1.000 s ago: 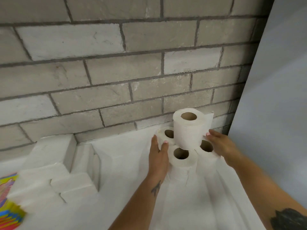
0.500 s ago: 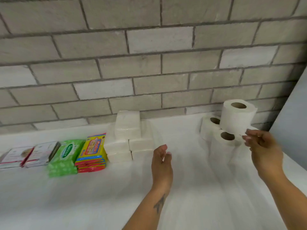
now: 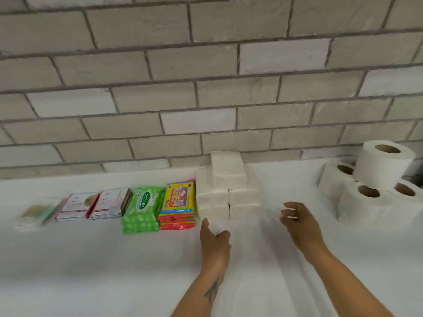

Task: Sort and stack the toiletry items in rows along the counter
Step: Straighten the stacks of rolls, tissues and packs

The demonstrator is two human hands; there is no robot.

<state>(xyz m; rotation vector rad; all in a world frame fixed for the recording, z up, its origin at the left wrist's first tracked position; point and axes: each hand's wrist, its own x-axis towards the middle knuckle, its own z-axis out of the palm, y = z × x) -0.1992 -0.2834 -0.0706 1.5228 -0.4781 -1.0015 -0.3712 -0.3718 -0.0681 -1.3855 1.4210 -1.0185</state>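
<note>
White worktop (image 3: 91, 259) under grey brick wall. Tissue-pack stack (image 3: 227, 191) sits beside Giggles packs (image 3: 177, 203). Left hand (image 3: 215, 244) and right hand (image 3: 297, 221) both empty, fingers relaxed. Probably next: square the stack, pressing both sides evenly.

- rolls (image 3: 380, 165): soft matt paper, brown card cores
- wipes (image 3: 143, 202): glossy plastic wrap
- wall (image 3: 206, 76): rough matt brick
- counter (image 3: 91, 259): smooth white

White worktop (image 3: 91, 259). Far wall (image 3: 206, 76) of grey and off-white bricks. White toilet rolls (image 3: 375, 179) with brown cores at right; white tissue packs (image 3: 229, 191); yellow-red-blue wipes stack (image 3: 177, 202); green leaf-patterned wipes (image 3: 140, 209); white-and-crimson sachets (image 3: 91, 205).
</note>
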